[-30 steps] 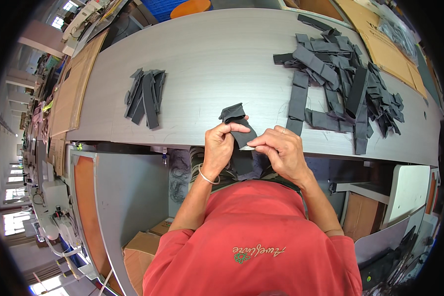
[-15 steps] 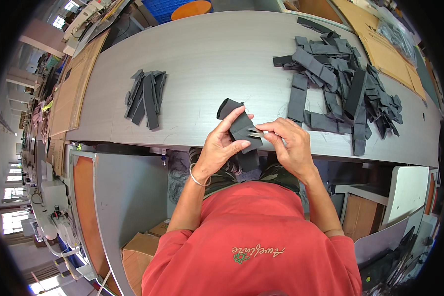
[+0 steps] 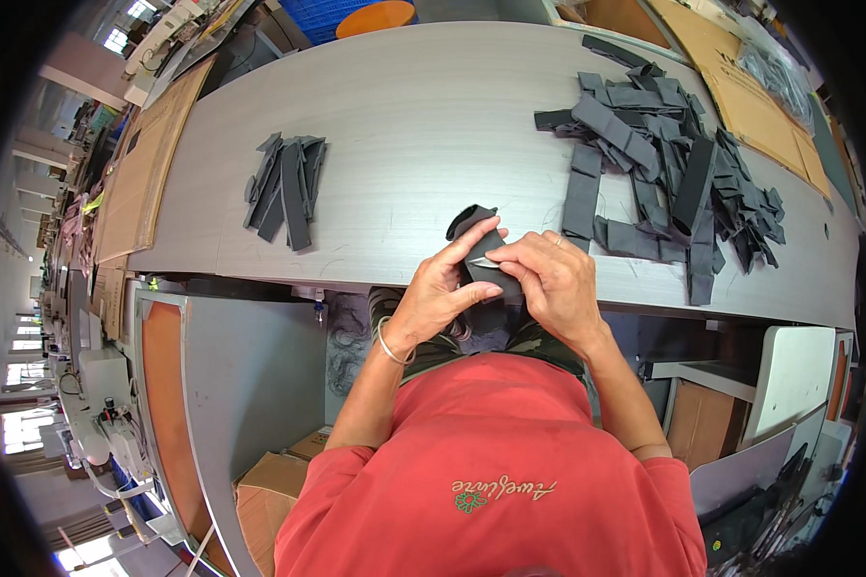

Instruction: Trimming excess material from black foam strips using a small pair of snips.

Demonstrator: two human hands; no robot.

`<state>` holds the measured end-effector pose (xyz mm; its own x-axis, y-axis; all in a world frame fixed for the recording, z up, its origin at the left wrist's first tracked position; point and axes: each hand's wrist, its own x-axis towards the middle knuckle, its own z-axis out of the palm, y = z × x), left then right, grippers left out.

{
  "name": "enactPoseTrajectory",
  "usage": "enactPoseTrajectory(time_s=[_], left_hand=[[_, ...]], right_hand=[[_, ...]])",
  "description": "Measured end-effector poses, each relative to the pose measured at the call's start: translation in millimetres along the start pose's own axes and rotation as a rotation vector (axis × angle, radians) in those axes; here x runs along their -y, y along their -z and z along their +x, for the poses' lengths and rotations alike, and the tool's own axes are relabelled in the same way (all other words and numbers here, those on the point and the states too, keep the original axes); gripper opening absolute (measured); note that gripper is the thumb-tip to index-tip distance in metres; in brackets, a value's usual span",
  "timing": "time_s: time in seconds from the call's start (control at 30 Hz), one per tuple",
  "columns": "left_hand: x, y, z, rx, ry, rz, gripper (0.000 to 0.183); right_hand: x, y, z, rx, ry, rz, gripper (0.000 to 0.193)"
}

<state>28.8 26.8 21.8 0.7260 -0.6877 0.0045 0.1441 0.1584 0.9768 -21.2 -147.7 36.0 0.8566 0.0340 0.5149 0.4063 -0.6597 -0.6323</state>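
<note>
Near the table's front edge, my left hand [image 3: 440, 291] grips a folded dark grey fabric strip [image 3: 477, 248] between thumb and fingers. The strip's upper end curls open, and its lower part hangs past the edge. My right hand [image 3: 555, 288] is closed on a small pair of thread snips [image 3: 484, 262], whose handles are hidden in the fingers. The metal tips lie against the strip, next to my left fingers. To the left lies a small stack of similar strips [image 3: 287, 192]; at the right is a large, loose pile of fabric strips [image 3: 645, 144].
The grey table [image 3: 404, 106] spreads out in front of me. Flattened cardboard [image 3: 135, 183] borders its left side, and another cardboard sheet [image 3: 741, 91] its far right. A blue crate [image 3: 308, 17] and an orange round seat [image 3: 375, 17] stand beyond the far edge.
Both hands have come closer together, the left shifting right with the strip. The snips' blades, apart before, now look closed and lie against the fabric. The stack and pile have not changed.
</note>
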Motion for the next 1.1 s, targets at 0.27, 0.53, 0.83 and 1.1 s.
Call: enactPoseTrajectory(time_s=[0.27, 0.53, 0.83, 1.1], left_hand=[[0.1, 4.9, -3.4, -0.109, -0.005, -0.093, 0.058], [-0.5, 5.1, -3.2, -0.162, -0.023, -0.208, 0.061], [-0.9, 3.8, -3.1, -0.130, 0.005, -0.222, 0.064], [0.5, 5.0, -3.6, -0.125, 0.018, -0.262, 0.063]], right_hand=[[-8.7, 8.4, -6.6, -0.065, -0.286, 0.207, 0.011], [-0.8, 7.6, -5.7, -0.025, -0.190, 0.073, 0.012], [-2.9, 4.6, -4.5, -0.054, -0.048, -0.134, 0.010], [0.3, 7.2, -5.3, -0.059, -0.026, -0.169, 0.016]])
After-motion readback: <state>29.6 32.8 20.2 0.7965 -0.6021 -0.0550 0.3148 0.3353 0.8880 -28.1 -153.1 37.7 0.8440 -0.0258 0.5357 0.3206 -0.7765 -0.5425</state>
